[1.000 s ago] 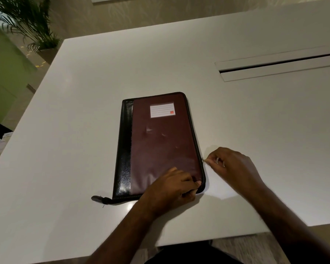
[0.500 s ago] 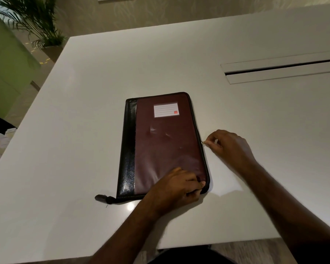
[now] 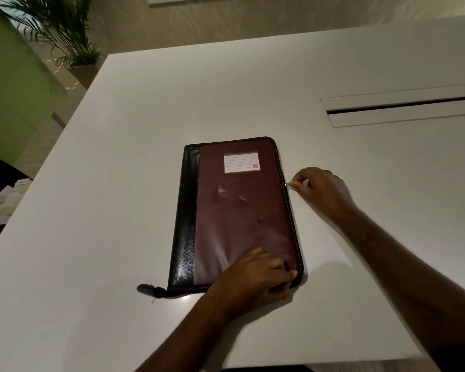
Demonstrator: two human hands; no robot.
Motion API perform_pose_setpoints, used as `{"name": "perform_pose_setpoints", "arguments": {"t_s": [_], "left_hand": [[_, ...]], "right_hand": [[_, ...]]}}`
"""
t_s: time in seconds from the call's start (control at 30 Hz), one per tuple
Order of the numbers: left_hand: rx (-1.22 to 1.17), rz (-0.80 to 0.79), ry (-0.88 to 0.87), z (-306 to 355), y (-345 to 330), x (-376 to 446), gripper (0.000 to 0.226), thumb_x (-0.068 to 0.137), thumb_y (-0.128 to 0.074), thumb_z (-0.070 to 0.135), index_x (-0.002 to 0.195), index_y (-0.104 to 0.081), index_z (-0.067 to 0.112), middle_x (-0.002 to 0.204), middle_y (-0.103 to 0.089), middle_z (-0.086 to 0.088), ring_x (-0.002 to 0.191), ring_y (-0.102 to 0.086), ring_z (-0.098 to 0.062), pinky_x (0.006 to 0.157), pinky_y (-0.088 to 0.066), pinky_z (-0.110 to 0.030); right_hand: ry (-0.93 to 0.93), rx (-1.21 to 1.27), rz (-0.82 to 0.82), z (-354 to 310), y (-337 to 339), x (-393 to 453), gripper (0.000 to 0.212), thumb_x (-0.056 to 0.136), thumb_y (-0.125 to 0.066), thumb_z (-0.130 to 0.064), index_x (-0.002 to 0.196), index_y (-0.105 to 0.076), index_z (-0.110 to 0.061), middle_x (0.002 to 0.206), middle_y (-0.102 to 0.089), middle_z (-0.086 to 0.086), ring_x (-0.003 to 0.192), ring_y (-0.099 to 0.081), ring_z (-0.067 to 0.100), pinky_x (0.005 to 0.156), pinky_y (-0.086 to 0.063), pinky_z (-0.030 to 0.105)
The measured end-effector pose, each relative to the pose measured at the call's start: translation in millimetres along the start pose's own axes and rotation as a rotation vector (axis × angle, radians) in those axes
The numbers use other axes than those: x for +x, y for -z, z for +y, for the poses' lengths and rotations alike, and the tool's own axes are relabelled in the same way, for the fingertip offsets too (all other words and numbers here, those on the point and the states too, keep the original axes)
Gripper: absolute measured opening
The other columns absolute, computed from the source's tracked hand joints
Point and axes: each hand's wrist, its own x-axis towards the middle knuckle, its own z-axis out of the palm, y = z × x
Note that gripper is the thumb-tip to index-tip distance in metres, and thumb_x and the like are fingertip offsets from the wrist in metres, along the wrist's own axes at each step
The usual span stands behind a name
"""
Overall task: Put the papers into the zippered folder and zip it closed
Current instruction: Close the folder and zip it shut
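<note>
— Where's the folder (image 3: 239, 210) sitting?

— Flat on the white table (image 3: 145, 130), closed, spine to the left, near the person's edge. From the head camera, the only view there is, no papers show outside it, so I'd guess they are already in.

— And the hands?

— The left hand (image 3: 255, 277) lies over the near right corner, fingers curled down over the edge and pinning it. The right hand (image 3: 320, 189) is just beside the long right edge, thumb and forefinger pinched on the small metal zip pull (image 3: 287, 185), roughly a third of the way down from the far corner.

— How would it handle, do you reckon?

— Light and a bit floppy. The maroon cover is glossy, with soft dents and creases, so it's padded vinyl or leatherette, not board. The black spine strip (image 3: 187, 218) is shinier and grained like leather. On that smooth tabletop it would likely slide if the zip were tugged with no hand holding it down, hence the pinned corner.

— Best place to take hold?

— The pull itself for zipping, a corner for bracing. The corners are rounded, where I'd expect a slider to drag. A black fabric tail (image 3: 149, 289) sticks out at the near left end. A white lined label (image 3: 241, 162) with a small red mark sits on the upper cover.
</note>
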Motion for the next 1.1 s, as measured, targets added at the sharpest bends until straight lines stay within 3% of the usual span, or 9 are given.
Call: {"name": "perform_pose_setpoints", "arguments": {"t_s": [0.7,0.83,0.97,1.1], "left_hand": [[-0.011,-0.003,0.005,-6.1,-5.0,-0.2,0.024,0.104,-0.063,0.019,0.086,-0.078,0.013,0.074,-0.063,-0.001,0.068,-0.055,-0.022,0.066,-0.046,-0.034],[-0.042,-0.003,0.009,-7.8,-8.8,-0.4,0.021,0.102,-0.066,0.017,0.082,-0.073,0.016,0.074,-0.061,0.0,0.068,-0.052,-0.021,0.068,-0.043,-0.032],[-0.069,-0.087,0.017,-9.0,-7.3,-1.0,0.008,0.098,-0.069,0.019,0.096,-0.076,0.018,0.084,-0.067,0.002,0.076,-0.061,-0.019,0.076,-0.047,-0.033],[-0.243,-0.199,0.073,-15.7,12.8,10.9,0.022,0.096,-0.075,0.03,0.11,-0.079,0.013,0.098,-0.074,-0.001,0.09,-0.067,-0.017,0.082,-0.054,-0.032]], "right_hand": [[0.003,-0.035,0.025,-1.6,-5.1,109.3,0.014,0.096,-0.069,-0.039,0.093,-0.076,-0.027,0.102,-0.078,-0.008,0.082,-0.058,0.011,0.073,-0.037,0.031],[0.012,-0.068,0.0,-7.2,-2.1,125.7,0.015,0.097,-0.069,-0.037,0.096,-0.077,-0.024,0.106,-0.077,-0.005,0.093,-0.068,0.022,0.076,-0.038,0.032],[0.044,-0.101,-0.038,-12.4,-1.2,136.3,0.015,0.098,-0.068,-0.033,0.098,-0.077,-0.021,0.107,-0.076,-0.002,0.098,-0.07,0.025,0.078,-0.039,0.033],[0.046,-0.054,-0.053,-9.6,-0.4,137.5,0.014,0.098,-0.069,-0.032,0.099,-0.077,-0.021,0.106,-0.076,-0.003,0.096,-0.068,0.02,0.078,-0.04,0.032]]}}
